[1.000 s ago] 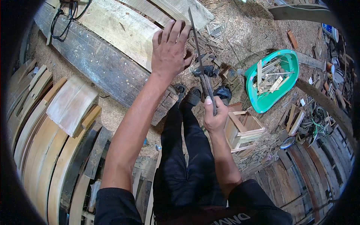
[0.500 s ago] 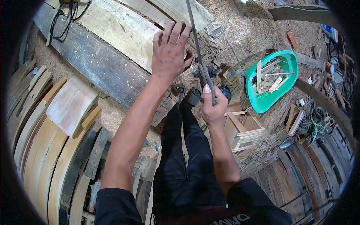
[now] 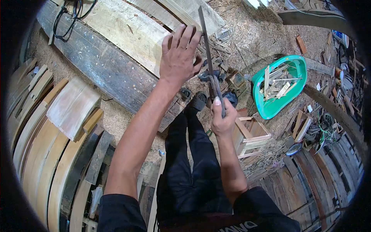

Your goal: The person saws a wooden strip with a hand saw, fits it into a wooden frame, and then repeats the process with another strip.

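Note:
My right hand (image 3: 222, 118) grips the handle end of a long, narrow metal file (image 3: 208, 50), thumb laid along it; the blade points away and up past the pale plank. My left hand (image 3: 181, 58) rests flat, fingers spread, on the edge of a pale wooden plank (image 3: 127, 33) that lies across a dark weathered beam (image 3: 96, 67). The file's blade runs just right of the left hand's fingers. My legs in dark trousers and my shoes (image 3: 199, 99) show below the hands.
Curved wooden slats (image 3: 50, 143) are stacked at the left. A green plastic basin (image 3: 294, 77) holds wood offcuts at the right, near a small wooden crate (image 3: 251, 135). Black cable (image 3: 65, 15) lies at upper left. Sawdust, scraps and tools litter the ground.
The right hand and file slid slightly back and forth along the plank's edge, ending a little to the right. The left hand stayed flat on the plank.

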A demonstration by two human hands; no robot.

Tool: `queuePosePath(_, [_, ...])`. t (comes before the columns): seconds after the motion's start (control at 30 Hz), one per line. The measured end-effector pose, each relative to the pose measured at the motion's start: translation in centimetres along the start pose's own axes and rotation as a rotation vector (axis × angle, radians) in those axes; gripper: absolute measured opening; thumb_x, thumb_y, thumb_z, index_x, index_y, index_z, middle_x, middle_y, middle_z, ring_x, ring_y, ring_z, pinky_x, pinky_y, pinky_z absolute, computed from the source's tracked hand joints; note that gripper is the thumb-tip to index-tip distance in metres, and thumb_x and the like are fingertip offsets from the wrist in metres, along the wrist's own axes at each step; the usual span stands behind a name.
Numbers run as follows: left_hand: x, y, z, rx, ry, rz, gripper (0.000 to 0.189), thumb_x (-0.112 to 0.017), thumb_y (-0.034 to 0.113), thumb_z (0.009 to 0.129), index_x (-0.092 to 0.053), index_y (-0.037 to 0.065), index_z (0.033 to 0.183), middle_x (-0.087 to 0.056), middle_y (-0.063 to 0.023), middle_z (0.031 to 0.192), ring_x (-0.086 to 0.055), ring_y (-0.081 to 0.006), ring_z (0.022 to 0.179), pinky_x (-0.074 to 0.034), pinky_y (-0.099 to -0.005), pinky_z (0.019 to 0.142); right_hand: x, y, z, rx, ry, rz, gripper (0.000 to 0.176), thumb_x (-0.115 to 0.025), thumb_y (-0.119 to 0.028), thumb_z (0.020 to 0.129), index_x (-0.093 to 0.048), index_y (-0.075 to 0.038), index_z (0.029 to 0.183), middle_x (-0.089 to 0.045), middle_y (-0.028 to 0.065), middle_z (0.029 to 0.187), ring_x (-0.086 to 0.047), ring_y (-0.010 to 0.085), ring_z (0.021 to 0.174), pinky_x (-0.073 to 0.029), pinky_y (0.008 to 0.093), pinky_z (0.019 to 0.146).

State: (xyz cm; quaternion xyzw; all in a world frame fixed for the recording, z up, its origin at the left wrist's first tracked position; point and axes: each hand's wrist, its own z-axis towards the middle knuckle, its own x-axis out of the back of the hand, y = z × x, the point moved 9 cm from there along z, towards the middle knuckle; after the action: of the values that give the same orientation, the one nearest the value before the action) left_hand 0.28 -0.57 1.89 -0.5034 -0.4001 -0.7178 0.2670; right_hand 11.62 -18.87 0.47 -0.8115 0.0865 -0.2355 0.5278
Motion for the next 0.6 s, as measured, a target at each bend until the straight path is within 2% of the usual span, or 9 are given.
queuePosePath(0.1, [0.1,0.1,-0.1,-0.013,0.022,-0.008,0.077,-0.074,0.03,0.075,-0.043,0.014,0.143,-0.043,-0.0089,0.145,-0.038,-0.0266,0.138,-0.029,-0.0473,0.111,-0.7,-0.9,1.7,-0.027,0.01,-0.011,0.038,-0.062,-0.025,0.098,-0.05,-0.003,0.07,-0.039,-0.0039,0.058,-0.038,0.0044,0.057,-0.031,0.0266,0.049])
queuePosePath(0.3, [0.2,0.1,0.0,-0.005,0.002,-0.004,0.078,-0.075,0.03,0.075,-0.042,0.014,0.144,-0.042,-0.0083,0.146,-0.037,-0.0267,0.138,-0.029,-0.0471,0.111,0.1,-1.2,0.0,0.0,0.008,-0.049,0.037,-0.062,-0.025,0.098,-0.05,-0.003,0.071,-0.041,-0.0024,0.058,-0.037,0.0054,0.057,-0.03,0.028,0.049])
queuePosePath(0.4, [0.1,0.1,-0.1,-0.012,0.016,-0.025,0.078,-0.075,0.03,0.075,-0.042,0.014,0.144,-0.042,-0.0078,0.146,-0.037,-0.0266,0.139,-0.028,-0.0471,0.112,-0.8,-1.0,2.0,-0.024,0.001,-0.02,0.037,-0.063,-0.024,0.098,-0.05,-0.003,0.07,-0.044,-0.002,0.057,-0.039,0.0051,0.056,-0.032,0.0267,0.049])
queuePosePath(0.6, [0.2,0.1,0.0,-0.008,0.003,-0.016,0.078,-0.074,0.029,0.076,-0.04,0.014,0.145,-0.042,-0.0076,0.146,-0.037,-0.0262,0.138,-0.029,-0.0471,0.112,-0.1,-0.9,0.1,-0.035,0.015,0.001,0.037,-0.061,-0.025,0.098,-0.05,-0.004,0.069,-0.043,-0.0033,0.058,-0.04,0.0055,0.057,-0.032,0.027,0.05])
